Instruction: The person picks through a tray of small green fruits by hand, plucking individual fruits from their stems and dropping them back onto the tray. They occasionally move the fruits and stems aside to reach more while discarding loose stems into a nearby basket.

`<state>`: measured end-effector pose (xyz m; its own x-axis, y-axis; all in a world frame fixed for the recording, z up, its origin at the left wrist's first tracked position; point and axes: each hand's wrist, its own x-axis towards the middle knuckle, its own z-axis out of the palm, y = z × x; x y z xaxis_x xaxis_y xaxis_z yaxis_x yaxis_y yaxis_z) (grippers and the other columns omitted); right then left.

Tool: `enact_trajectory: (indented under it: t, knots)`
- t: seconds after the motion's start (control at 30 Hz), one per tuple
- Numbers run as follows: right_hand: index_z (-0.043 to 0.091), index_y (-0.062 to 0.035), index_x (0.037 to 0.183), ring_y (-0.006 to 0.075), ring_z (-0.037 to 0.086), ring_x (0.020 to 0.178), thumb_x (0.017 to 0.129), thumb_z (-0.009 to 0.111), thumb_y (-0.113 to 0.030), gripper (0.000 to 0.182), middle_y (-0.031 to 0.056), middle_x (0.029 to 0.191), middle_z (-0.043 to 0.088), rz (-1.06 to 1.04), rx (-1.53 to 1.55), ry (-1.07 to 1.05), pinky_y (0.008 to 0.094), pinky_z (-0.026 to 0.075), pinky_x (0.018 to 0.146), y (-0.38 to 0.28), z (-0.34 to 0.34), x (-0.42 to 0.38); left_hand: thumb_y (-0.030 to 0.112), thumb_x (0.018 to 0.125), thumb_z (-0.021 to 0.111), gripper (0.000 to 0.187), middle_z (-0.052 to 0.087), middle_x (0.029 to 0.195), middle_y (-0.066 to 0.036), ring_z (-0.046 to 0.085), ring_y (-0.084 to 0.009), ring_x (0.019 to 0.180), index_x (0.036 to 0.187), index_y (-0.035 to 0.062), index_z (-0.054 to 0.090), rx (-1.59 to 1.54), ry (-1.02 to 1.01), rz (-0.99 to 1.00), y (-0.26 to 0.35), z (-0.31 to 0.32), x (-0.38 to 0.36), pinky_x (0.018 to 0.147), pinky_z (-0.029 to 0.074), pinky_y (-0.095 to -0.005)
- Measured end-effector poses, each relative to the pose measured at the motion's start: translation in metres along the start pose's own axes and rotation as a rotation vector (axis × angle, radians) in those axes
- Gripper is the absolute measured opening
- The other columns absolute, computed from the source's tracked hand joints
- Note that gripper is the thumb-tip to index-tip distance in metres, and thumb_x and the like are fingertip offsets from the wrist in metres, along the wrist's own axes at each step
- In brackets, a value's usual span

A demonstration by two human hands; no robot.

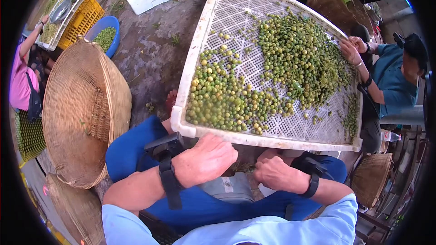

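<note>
- Small round fruits point(222, 95): on white mesh tray point(192, 59), 2 o'clock of view, past the lap.
- Handling (judged): each fruit light, firm, smooth, prone to roll; may bruise if squeezed. Pinch lightly round the middle, or scoop with cupped fingers; stems could snag.
- Tray likely stiff, heavy when loaded; take by 2 opposite rims, keep level.
- Looks: green to yellow fruits; paler, looser spread at tray's 8 o'clock, greener dense pile with stem bits at 2 o'clock. Rim off-white, scuffed; floor perforated.
- Left hand point(206, 161): tray's 7 o'clock, at near rim; fingers curled, tips hidden, can't tell if holding anything.
- Right hand point(279, 172): 6 o'clock, just below near rim; fingers bent, can't tell if gripping.
- Co-worker's hands point(352, 52): tray's 3 o'clock rim.
- View edges: wicker basket point(68, 81) 9 o'clock; blue basin point(117, 31), green fruit inside, 10 o'clock; white box point(154, 1) 11 o'clock.
</note>
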<state>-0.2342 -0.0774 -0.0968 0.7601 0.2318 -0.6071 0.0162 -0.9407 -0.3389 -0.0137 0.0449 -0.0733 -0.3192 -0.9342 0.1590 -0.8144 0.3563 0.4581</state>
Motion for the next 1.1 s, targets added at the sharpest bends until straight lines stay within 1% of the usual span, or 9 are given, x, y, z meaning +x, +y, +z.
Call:
enact_trajectory:
  t: [0.1, 0.23, 0.33, 0.37, 0.53, 0.6, 0.73, 0.93, 1.1]
  knots:
    - [0.059, -0.0098, 0.085, 0.0316, 0.061, 0.065, 0.084, 0.057, -0.017, 0.008, 0.0138, 0.069, 0.060, 0.109, 0.729, 0.510, 0.0411, 0.048, 0.054, 0.011, -0.046, -0.007, 0.009, 0.073, 0.059, 0.011, 0.047, 0.076, -0.006, 0.052, -0.0214, 0.076, 0.081, 0.0066, 0.051, 0.004, 0.025, -0.001, 0.003, -0.005, 0.003, 0.071, 0.041, -0.0333]
    - [0.058, -0.0076, 0.086, 0.0334, 0.061, 0.066, 0.082, 0.056, -0.013, 0.007, 0.0134, 0.073, 0.060, 0.348, 0.476, 0.849, 0.0420, 0.048, 0.057, 0.054, -0.045, 0.023, 0.014, 0.075, 0.063, 0.029, 0.053, 0.098, -0.010, 0.053, -0.0274, 0.094, 0.100, 0.0020, 0.054, -0.056, -0.403, -0.197, 0.005, -0.008, 0.041, 0.082, 0.045, -0.0376]
    - [0.057, -0.0068, 0.087, 0.0353, 0.059, 0.070, 0.081, 0.057, -0.012, 0.008, 0.0145, 0.081, 0.056, 0.490, 0.404, 0.975, 0.0436, 0.048, 0.060, 0.084, -0.044, 0.039, 0.019, 0.076, 0.065, 0.041, 0.050, 0.119, -0.015, 0.049, -0.0304, 0.109, 0.111, 0.0006, 0.054, 0.007, -0.062, -0.100, -0.009, 0.017, 0.049, 0.087, 0.043, -0.0379]
    - [0.057, -0.0068, 0.087, 0.0353, 0.059, 0.070, 0.081, 0.057, -0.012, 0.008, 0.0145, 0.081, 0.056, 0.495, 0.408, 0.969, 0.0436, 0.048, 0.060, 0.091, -0.043, 0.043, 0.026, 0.079, 0.064, 0.048, 0.040, 0.135, -0.015, 0.042, -0.0326, 0.121, 0.119, 0.0022, 0.051, 0.108, -0.085, -0.077, -0.014, 0.020, 0.053, 0.093, 0.040, -0.0442]
    - [0.056, -0.0065, 0.089, 0.0348, 0.058, 0.084, 0.079, 0.058, -0.010, 0.011, 0.0141, 0.091, 0.054, 0.475, 0.326, 0.979, 0.0444, 0.047, 0.069, 0.100, -0.045, 0.051, 0.036, 0.082, 0.060, 0.054, 0.042, 0.135, -0.011, 0.035, -0.0323, 0.128, 0.127, 0.0089, 0.049, 0.207, -0.106, -0.108, -0.033, 0.041, 0.057, 0.098, 0.033, -0.0527]
    - [0.056, -0.0068, 0.089, 0.0355, 0.059, 0.081, 0.078, 0.058, -0.011, 0.012, 0.0130, 0.087, 0.056, 0.549, 0.261, 0.922, 0.0447, 0.047, 0.068, 0.104, -0.044, 0.049, 0.035, 0.083, 0.059, 0.054, 0.040, 0.137, -0.012, 0.037, -0.0315, 0.126, 0.129, 0.0091, 0.048, 0.148, -0.338, -0.202, -0.033, 0.031, 0.056, 0.098, 0.033, -0.0502]
    - [0.055, -0.0063, 0.088, 0.0359, 0.059, 0.075, 0.079, 0.057, -0.013, 0.011, 0.0119, 0.079, 0.059, 0.544, 0.340, 0.683, 0.0445, 0.048, 0.066, 0.106, -0.045, 0.032, 0.032, 0.082, 0.060, 0.040, 0.056, 0.113, -0.011, 0.050, -0.0259, 0.105, 0.112, 0.0049, 0.059, 0.334, -0.635, -0.359, -0.037, 0.003, 0.050, 0.089, 0.039, -0.0447]
    - [0.056, -0.0075, 0.097, 0.0361, 0.059, 0.073, 0.080, 0.057, -0.013, 0.018, 0.0150, 0.085, 0.055, 0.438, 0.308, 1.045, 0.0445, 0.048, 0.065, 0.094, -0.038, 0.054, 0.020, 0.078, 0.065, 0.019, 0.055, 0.084, -0.009, 0.055, -0.0250, 0.084, 0.087, 0.0057, 0.058, 0.297, -0.289, -0.344, -0.044, -0.001, 0.035, 0.073, 0.044, -0.0366]
    - [0.050, -0.0059, 0.087, 0.0326, 0.060, 0.073, 0.079, 0.060, -0.011, 0.013, 0.0124, 0.086, 0.054, 0.663, 0.225, 0.723, 0.0426, 0.048, 0.059, 0.084, -0.036, 0.050, 0.010, 0.074, 0.062, 0.016, 0.055, 0.085, -0.009, 0.056, -0.0248, 0.083, 0.088, 0.0051, 0.057, 0.230, -0.176, -0.224, -0.043, 0.002, 0.048, 0.071, 0.045, -0.0359]
